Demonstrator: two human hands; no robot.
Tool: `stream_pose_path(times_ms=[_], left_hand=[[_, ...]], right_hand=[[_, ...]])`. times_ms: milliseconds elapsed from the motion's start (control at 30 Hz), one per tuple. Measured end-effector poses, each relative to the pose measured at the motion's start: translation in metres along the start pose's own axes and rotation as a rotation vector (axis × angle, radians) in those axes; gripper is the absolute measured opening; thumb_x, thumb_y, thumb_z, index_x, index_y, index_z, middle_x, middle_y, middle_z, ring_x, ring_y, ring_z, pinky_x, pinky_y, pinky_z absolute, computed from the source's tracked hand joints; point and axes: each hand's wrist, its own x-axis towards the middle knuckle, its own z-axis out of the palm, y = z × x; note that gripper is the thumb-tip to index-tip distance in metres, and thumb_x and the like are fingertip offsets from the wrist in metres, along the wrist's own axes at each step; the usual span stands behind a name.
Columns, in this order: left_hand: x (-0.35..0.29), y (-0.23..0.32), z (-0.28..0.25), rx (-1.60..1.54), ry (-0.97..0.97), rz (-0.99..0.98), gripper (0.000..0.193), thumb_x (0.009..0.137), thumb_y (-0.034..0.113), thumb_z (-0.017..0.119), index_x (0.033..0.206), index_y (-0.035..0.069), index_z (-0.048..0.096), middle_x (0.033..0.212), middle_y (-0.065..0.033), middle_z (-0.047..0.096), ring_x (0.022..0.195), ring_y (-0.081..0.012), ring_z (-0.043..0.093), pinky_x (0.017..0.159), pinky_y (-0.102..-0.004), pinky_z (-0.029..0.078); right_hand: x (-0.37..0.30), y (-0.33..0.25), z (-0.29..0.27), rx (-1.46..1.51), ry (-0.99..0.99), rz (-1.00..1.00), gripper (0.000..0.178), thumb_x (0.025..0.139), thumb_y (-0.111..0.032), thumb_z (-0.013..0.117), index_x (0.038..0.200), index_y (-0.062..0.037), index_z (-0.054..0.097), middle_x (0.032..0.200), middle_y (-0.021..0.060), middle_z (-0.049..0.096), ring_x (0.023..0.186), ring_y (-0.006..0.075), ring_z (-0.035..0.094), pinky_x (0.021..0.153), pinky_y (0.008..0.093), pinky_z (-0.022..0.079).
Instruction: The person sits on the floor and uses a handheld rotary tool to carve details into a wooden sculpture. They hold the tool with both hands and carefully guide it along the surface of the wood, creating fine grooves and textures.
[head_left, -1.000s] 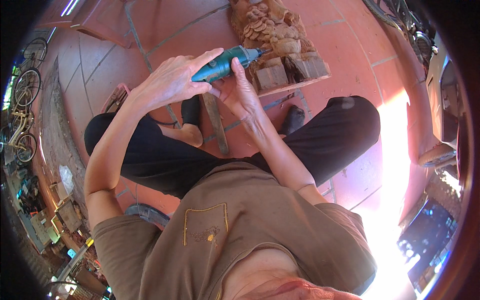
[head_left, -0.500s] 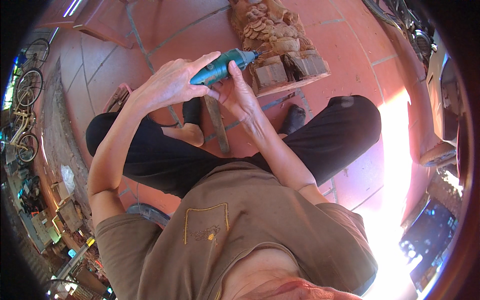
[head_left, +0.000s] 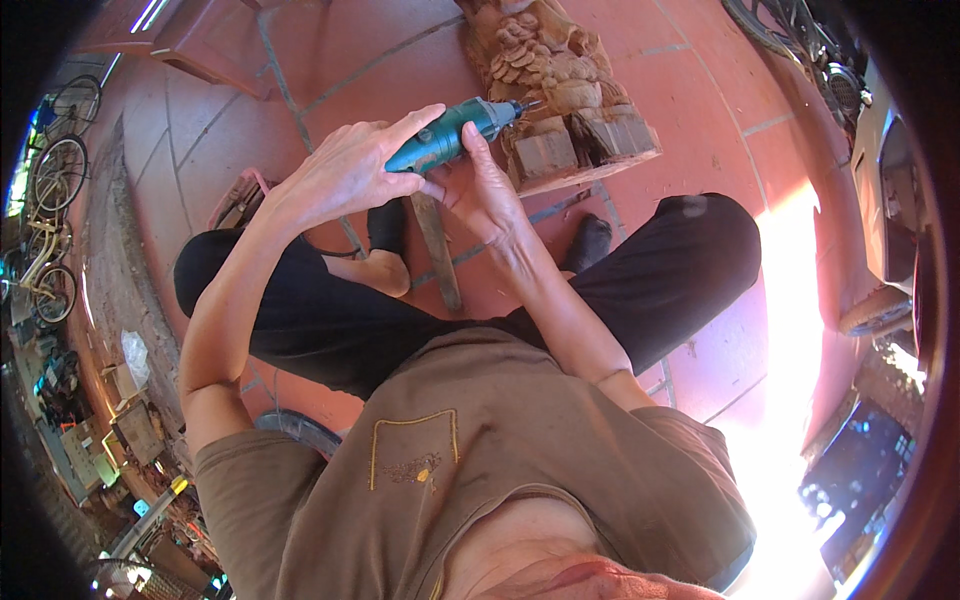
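Observation:
A green rotary tool (head_left: 437, 142) with a grey nose and a thin metal bit lies across both my hands, its bit pointing right. My left hand (head_left: 345, 170) grips the rear of its body, thumb below and index finger along the top. With its thumb up against the front part, my right hand (head_left: 483, 190) holds the tool from below; some of its fingers are hidden. Just beyond the bit sits a carved brown wooden sculpture (head_left: 570, 85) on the floor, with rounded shapes and squared blocks at its near end. I cannot tell whether the bit touches it.
A flat wooden strip (head_left: 433, 250) lies between my feet on the red tile floor (head_left: 700, 130). Wooden furniture (head_left: 200, 45) stands at the far left. Bicycles (head_left: 58, 180) and clutter line the left side; a motorbike (head_left: 885, 190) is at the right.
The rotary tool and both hands have shifted very slightly to the right. My grip on the tool looks the same.

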Motion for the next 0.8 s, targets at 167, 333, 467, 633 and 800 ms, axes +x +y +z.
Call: stream_pose_path(times_ms=[167, 333, 467, 633, 800], left_hand=[[0.009, 0.001, -0.001, 0.019, 0.002, 0.055, 0.08, 0.078, 0.022, 0.075, 0.147, 0.011, 0.039, 0.114, -0.0259, 0.064, 0.101, -0.0458, 0.063, 0.084, -0.0491, 0.05], [0.009, 0.008, -0.002, -0.059, 0.0, 0.01, 0.078, 0.078, 0.018, 0.075, 0.147, 0.011, 0.04, 0.12, -0.026, 0.062, 0.108, -0.0443, 0.061, 0.087, -0.0464, 0.05], [0.015, 0.019, -0.007, -0.086, -0.045, -0.048, 0.078, 0.077, 0.016, 0.075, 0.147, 0.01, 0.04, 0.123, -0.0261, 0.061, 0.113, -0.0425, 0.06, 0.091, -0.0436, 0.049], [0.016, 0.024, -0.011, -0.085, -0.067, -0.067, 0.076, 0.078, 0.014, 0.074, 0.146, 0.009, 0.041, 0.124, -0.0264, 0.061, 0.114, -0.0421, 0.06, 0.092, -0.0432, 0.049], [0.015, 0.012, -0.001, -0.091, 0.029, 0.103, 0.081, 0.077, 0.014, 0.075, 0.149, 0.012, 0.038, 0.103, -0.0255, 0.067, 0.092, -0.0418, 0.067, 0.077, -0.0459, 0.053]], right_hand=[[-0.004, -0.006, 0.004, 0.011, 0.072, -0.008, 0.06, 0.092, -0.05, 0.064, 0.134, -0.0094, 0.048, 0.129, 0.0114, 0.056, 0.121, 0.0266, 0.057, 0.1, 0.0472, 0.052], [-0.003, -0.002, -0.001, 0.09, 0.01, -0.047, 0.058, 0.091, -0.047, 0.067, 0.133, -0.0117, 0.049, 0.128, 0.0105, 0.057, 0.12, 0.0262, 0.058, 0.098, 0.049, 0.052], [0.0, -0.004, -0.006, 0.131, 0.0, -0.048, 0.056, 0.091, -0.045, 0.068, 0.13, -0.0098, 0.05, 0.123, 0.0102, 0.06, 0.114, 0.0265, 0.062, 0.095, 0.047, 0.054], [0.0, -0.003, -0.006, 0.133, 0.022, -0.058, 0.057, 0.091, -0.045, 0.069, 0.13, -0.0087, 0.05, 0.121, 0.0104, 0.061, 0.11, 0.0276, 0.064, 0.093, 0.0454, 0.055], [0.0, -0.001, -0.007, 0.139, 0.002, -0.038, 0.058, 0.091, -0.045, 0.069, 0.131, -0.0085, 0.049, 0.122, 0.0114, 0.061, 0.11, 0.0287, 0.065, 0.093, 0.0457, 0.055]])
